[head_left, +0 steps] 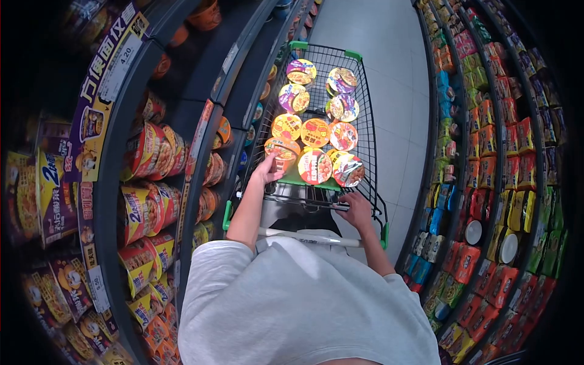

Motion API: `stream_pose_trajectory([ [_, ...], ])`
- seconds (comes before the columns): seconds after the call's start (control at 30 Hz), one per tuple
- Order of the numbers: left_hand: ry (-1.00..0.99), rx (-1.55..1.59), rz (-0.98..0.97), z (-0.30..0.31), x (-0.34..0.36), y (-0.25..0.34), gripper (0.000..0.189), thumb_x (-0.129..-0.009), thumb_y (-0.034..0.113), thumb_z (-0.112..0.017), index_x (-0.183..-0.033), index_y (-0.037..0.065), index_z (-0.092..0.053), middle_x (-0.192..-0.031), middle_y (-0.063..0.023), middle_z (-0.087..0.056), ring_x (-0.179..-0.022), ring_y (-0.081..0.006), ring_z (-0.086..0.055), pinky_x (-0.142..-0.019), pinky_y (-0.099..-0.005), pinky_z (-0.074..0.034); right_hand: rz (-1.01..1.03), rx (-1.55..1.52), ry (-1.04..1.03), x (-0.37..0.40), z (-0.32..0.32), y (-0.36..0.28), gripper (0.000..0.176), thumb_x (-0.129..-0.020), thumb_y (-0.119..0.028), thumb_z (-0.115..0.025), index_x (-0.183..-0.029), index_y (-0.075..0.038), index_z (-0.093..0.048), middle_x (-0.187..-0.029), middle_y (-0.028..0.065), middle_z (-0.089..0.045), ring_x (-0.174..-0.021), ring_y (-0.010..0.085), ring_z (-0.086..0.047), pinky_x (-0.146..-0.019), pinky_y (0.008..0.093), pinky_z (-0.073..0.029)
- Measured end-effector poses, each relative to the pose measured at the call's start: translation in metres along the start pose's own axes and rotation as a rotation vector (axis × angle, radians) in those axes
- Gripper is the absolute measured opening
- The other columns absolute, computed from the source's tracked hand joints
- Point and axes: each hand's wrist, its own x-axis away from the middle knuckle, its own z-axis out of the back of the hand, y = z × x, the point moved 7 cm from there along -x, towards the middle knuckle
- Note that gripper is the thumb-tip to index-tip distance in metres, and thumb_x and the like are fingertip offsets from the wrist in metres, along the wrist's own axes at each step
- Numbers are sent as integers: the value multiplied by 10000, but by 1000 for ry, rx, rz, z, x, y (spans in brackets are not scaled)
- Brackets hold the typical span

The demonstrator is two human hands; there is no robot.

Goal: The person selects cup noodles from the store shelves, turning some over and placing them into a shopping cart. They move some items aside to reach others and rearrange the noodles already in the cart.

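My left hand (265, 171) grips an orange instant noodle cup (283, 149) at the near left corner of the shopping cart (367, 121). The cup tilts so that part of its side shows; some fingers are hidden behind it. Beside it in the basket stand more noodle cups with round printed lids, among them a red and white one (315, 166), an orange one (316, 132) and a dark red one (348, 168). Over the cart's near wire edge lies my right hand (356, 208), fingers apart and holding no cup.
The cart's push bar (310, 239) runs across in front of my body. Close on the left, a shelf rack (115, 131) holds noodle cups and price tags. Packaged noodles fill the rack (486, 164) on the right. Pale floor tiles (389, 55) stretch ahead.
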Motion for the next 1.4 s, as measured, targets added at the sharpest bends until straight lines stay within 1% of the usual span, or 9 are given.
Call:
stream_pose_trajectory([
  [0.13,245,16,-129,16,4,10,423,-930,275,-674,-1267,33,-597,-1061,-127,-709,-878,-260,-721,-694,-429,-589,5,-17,17,1,-2,2,307,-751,-399,-858,-830,-137,-720,-838,4,-687,-871,226,-659,-716,387,-551],
  [0.2,369,-137,-128,6,35,13,359,-1002,294,-517,-1228,50,-650,-1103,-152,-694,-1085,-310,-675,-944,-521,-521,23,-13,20,-1,-3,2,307,-755,-400,-857,-827,-136,-718,-836,3,-686,-871,225,-659,-717,386,-551],
  [0.47,684,-859,-338,22,-2,0,538,-854,431,-734,-1164,-7,-696,-1146,-177,-721,-1163,-327,-633,-1028,-467,-490,-8,-11,-36,0,-5,4,299,-734,-363,-870,-878,-142,-728,-872,-15,-697,-896,210,-660,-733,375,-552],
  [0.6,344,-1194,-281,-5,10,7,927,-726,529,-865,-1408,-16,-554,-1464,-321,-493,-1383,-399,-477,-1141,-431,-428,-2,6,-35,0,-5,4,301,-732,-364,-872,-878,-143,-729,-867,-17,-695,-892,208,-660,-727,373,-552],
  [0.63,469,-1205,-352,-4,15,7,623,-778,460,-784,-1165,-20,-699,-1190,-189,-726,-1282,-346,-564,-1087,-403,-452,4,-1,-26,0,-4,3,300,-741,-374,-867,-866,-140,-726,-858,-6,-697,-880,217,-663,-722,379,-554],
  [0.87,564,-1104,-383,17,-9,3,529,-799,422,-765,-1136,18,-708,-1219,-175,-712,-1182,-347,-641,-1019,-427,-516,17,-11,5,0,-2,1,312,-749,-398,-860,-836,-132,-721,-829,18,-691,-848,236,-663,-709,393,-556],
  [1.13,503,-1271,-383,-52,106,28,806,-791,471,-809,-1409,72,-479,-1344,-225,-570,-1274,-363,-580,-986,-451,-533,0,9,-13,0,-3,3,303,-750,-390,-856,-856,-133,-736,-847,3,-696,-870,213,-659,-720,372,-549],
  [1.27,668,-1196,-1055,-60,148,80,409,-909,228,-669,-1262,59,-552,-1224,-203,-610,-1147,-371,-619,-957,-484,-523,9,0,4,-1,-1,3,314,-741,-394,-863,-850,-130,-732,-845,5,-694,-867,217,-658,-724,375,-550],
  [1.4,686,-1120,-1235,-27,162,161,323,-935,137,-618,-1240,40,-579,-1232,-223,-599,-1152,-420,-596,-1005,-475,-485,21,-11,21,0,1,2,330,-700,-399,-889,-829,-151,-713,-835,6,-677,-859,221,-665,-708,387,-550],
])
